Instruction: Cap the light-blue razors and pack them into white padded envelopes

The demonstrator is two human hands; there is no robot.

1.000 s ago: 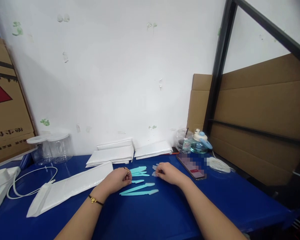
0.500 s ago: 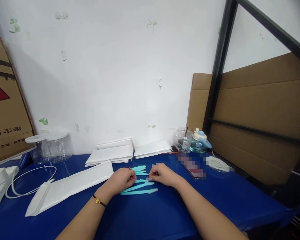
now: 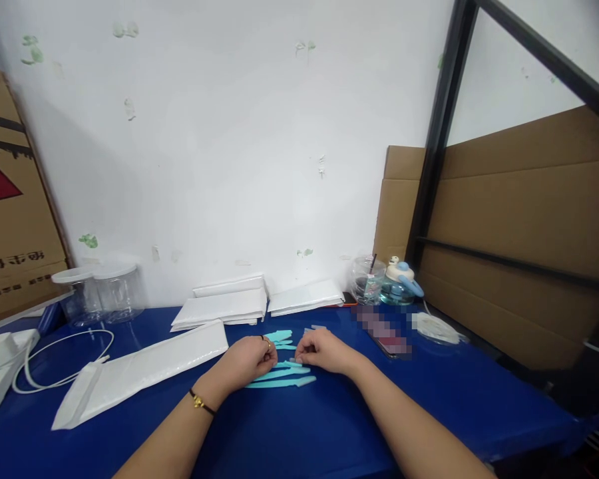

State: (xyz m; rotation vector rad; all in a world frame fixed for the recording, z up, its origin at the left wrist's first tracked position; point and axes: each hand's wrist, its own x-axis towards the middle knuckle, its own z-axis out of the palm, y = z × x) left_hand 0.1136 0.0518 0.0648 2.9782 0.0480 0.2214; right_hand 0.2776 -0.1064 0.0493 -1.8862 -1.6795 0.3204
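Observation:
Several slim teal eyebrow razors [image 3: 284, 383] lie side by side on the blue table, their ends pointing right. Behind them is a small pile of more teal razors [image 3: 281, 336]. My left hand [image 3: 252, 360] is closed in a pinch at the left end of one razor, covering most of its handle. Opposite it, my right hand [image 3: 323, 350] has its fingertips pinched together by the razors' right ends. Whatever those right fingers hold is too small to make out. Small clear plastic pieces [image 3: 313, 327] show just behind the right hand.
White padded mailers [image 3: 219, 308] are stacked against the wall, and another long mailer [image 3: 144, 372] lies to the left. Plastic jars [image 3: 120, 296], a white device [image 3: 0, 366] and cable are further left. On the right are a phone [image 3: 392, 344], a cup [image 3: 367, 283] and a bottle [image 3: 399, 286].
My left hand has shifted slightly right, nearer to my right hand, which stays almost in place. The front razors have changed position a little.

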